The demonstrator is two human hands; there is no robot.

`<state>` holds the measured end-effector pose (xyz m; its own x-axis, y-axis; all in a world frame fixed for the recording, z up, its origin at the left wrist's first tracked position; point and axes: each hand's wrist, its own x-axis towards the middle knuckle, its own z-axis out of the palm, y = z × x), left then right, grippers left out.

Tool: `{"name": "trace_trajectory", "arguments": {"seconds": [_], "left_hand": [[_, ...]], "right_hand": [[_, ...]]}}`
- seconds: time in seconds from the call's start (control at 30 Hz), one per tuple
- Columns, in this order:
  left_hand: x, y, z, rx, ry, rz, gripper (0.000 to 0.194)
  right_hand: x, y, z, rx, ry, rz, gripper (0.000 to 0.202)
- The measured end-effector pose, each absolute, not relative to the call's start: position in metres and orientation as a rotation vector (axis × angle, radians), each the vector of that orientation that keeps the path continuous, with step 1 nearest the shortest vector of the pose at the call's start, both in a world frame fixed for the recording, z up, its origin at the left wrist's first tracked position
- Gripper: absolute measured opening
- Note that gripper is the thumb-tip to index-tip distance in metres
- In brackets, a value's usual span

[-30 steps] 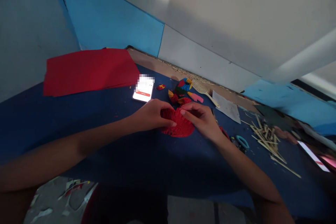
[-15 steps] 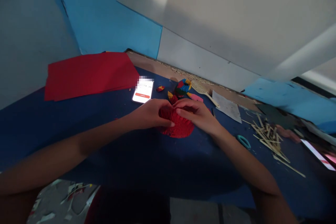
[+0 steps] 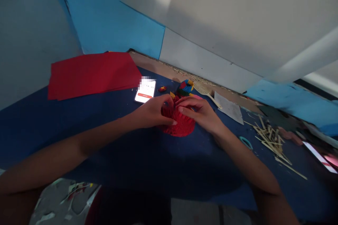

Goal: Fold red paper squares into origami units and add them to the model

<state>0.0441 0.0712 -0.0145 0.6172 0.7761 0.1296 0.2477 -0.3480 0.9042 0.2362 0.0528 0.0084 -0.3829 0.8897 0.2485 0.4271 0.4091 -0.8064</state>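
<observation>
A round red ribbed piece [image 3: 181, 126] rests on the dark blue table [image 3: 163, 165] in front of me. My left hand [image 3: 155, 112] is wrapped round its left side, thumb on the near face and fingers over the back rim. On the upper right side, my right hand [image 3: 198, 112] has its fingers pressed close together at the rim. Whether a small part lies between those fingertips is too small to tell. Just behind the hands sits a multicoloured folded piece [image 3: 186, 88], with a small red and yellow piece [image 3: 162, 89] to its left.
A lit phone [image 3: 145, 91] lies behind my left hand, near red sheets [image 3: 92, 75]. To the right are a cream handled object [image 3: 202, 88], a pale sheet [image 3: 229, 107], a teal ring [image 3: 245, 142], thin sticks [image 3: 271, 140] and another lit phone [image 3: 319, 156].
The fingers of my right hand have shifted slightly at the rim, and those of my left hand have lifted a little. The whole view has moved slightly.
</observation>
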Motion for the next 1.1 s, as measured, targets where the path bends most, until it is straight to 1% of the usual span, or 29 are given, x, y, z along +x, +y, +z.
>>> {"name": "trace_trajectory", "arguments": {"seconds": [0.2,0.3,0.47,0.6,0.67,0.87,1.0,1.1], "left_hand": [[0.043,0.072,-0.012,1.912,0.812,0.631,0.041],[0.044,0.071,-0.014,1.894,0.816,0.667,0.041],[0.046,0.069,-0.016,1.845,0.821,0.761,0.039],[0.045,0.066,-0.012,1.845,0.829,0.751,0.038],[0.045,0.065,-0.011,1.87,0.825,0.729,0.039],[0.043,0.067,-0.01,1.95,0.847,0.715,0.042],[0.043,0.066,-0.008,1.962,0.856,0.698,0.043],[0.043,0.064,-0.005,1.953,0.847,0.683,0.044]], "right_hand": [[0.234,0.053,-0.001,-1.112,-1.914,0.938,0.005],[0.23,0.049,0.001,-1.173,-1.914,0.811,0.007],[0.222,0.04,0.004,-1.219,-1.935,0.503,0.009],[0.222,0.035,0.001,-1.203,-1.943,0.412,0.012],[0.224,0.035,0.002,-1.19,-1.98,0.443,0.013],[0.23,0.046,0.01,-1.126,-2.058,0.746,0.007],[0.225,0.05,0.011,-1.122,-2.036,0.757,0.008],[0.222,0.049,0.012,-1.108,-2.099,0.673,0.009]]}}
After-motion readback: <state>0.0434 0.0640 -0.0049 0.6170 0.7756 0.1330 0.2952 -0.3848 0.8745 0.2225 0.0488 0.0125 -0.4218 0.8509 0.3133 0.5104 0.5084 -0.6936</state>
